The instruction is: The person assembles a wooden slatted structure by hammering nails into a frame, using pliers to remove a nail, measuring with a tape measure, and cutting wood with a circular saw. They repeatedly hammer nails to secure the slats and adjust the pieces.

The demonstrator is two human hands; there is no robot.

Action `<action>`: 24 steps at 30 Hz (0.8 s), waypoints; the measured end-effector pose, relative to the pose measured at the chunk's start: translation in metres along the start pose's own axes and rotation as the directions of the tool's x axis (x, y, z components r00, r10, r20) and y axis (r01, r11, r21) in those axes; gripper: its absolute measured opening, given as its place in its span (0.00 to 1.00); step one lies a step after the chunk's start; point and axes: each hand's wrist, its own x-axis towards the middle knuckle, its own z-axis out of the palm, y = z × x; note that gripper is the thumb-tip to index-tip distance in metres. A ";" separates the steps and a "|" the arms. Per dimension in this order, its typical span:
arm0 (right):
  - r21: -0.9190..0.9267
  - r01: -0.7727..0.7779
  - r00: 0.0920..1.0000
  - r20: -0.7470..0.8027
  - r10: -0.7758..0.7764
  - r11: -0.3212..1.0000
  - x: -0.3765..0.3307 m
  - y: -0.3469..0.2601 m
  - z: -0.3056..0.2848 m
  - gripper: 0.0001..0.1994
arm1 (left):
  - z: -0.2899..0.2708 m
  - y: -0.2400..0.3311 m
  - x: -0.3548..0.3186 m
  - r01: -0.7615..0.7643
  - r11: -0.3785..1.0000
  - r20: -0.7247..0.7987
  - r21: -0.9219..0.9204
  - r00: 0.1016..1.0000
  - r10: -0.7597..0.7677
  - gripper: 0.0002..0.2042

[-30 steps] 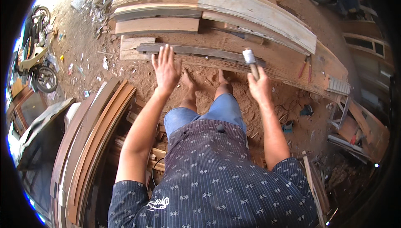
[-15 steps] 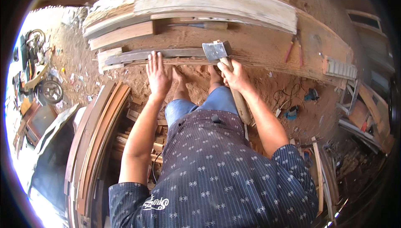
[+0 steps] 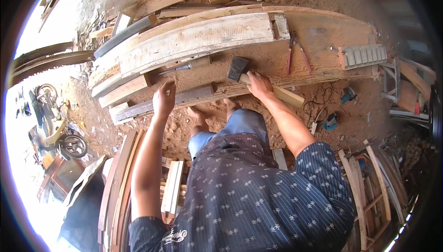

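My right hand [image 3: 260,85] is wrapped round the wooden handle of a hatchet [image 3: 238,68]. The hatchet's dark metal head lies low over the sawdust-covered workbench [image 3: 272,60]. Further left, my left hand [image 3: 164,99] has its fingers curled in. It is over a dark strip of wood [image 3: 194,94] along the bench's near edge; whether the fingers hold anything is hidden. Just beyond that hand lies a chisel [image 3: 199,62] with a wooden handle, its blade toward the left.
Long pale boards [image 3: 198,40] lie along the bench's far side. Red-handled pincers [image 3: 296,53] and a ridged block [image 3: 362,57] lie to the right. Blue power tools [image 3: 331,121] with cords are on the ground. Stacked planks [image 3: 121,183] stand at left, near a motorbike [image 3: 53,123].
My left hand has lifted off the dark strip, its flat fingers now curled. My right hand has lowered the hatchet toward the bench, its handle swinging out to the right. The view has shifted.
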 end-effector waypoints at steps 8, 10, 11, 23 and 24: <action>0.341 -0.150 0.989 0.031 0.148 0.928 -0.047 -0.008 -0.016 0.17 | 0.098 -0.025 0.100 -0.390 0.626 0.379 0.676 0.912 0.159 0.13; 0.416 -0.205 0.976 0.016 0.218 0.886 -0.065 0.002 -0.011 0.15 | 0.094 -0.005 0.102 -0.510 0.564 0.442 0.650 0.857 0.266 0.13; 0.430 -0.207 0.975 0.014 0.222 0.879 -0.072 0.005 -0.006 0.15 | 0.096 -0.007 0.099 -0.491 0.508 0.432 0.707 0.870 0.239 0.13; 0.454 -0.355 0.932 0.107 0.346 0.817 -0.121 0.019 -0.064 0.18 | 0.058 -0.027 0.078 -0.419 0.577 0.409 0.701 0.899 0.157 0.16; 0.492 -0.327 0.937 0.059 0.344 0.807 -0.130 0.022 -0.066 0.18 | 0.033 -0.010 0.072 -0.411 0.658 0.449 0.631 0.885 0.122 0.16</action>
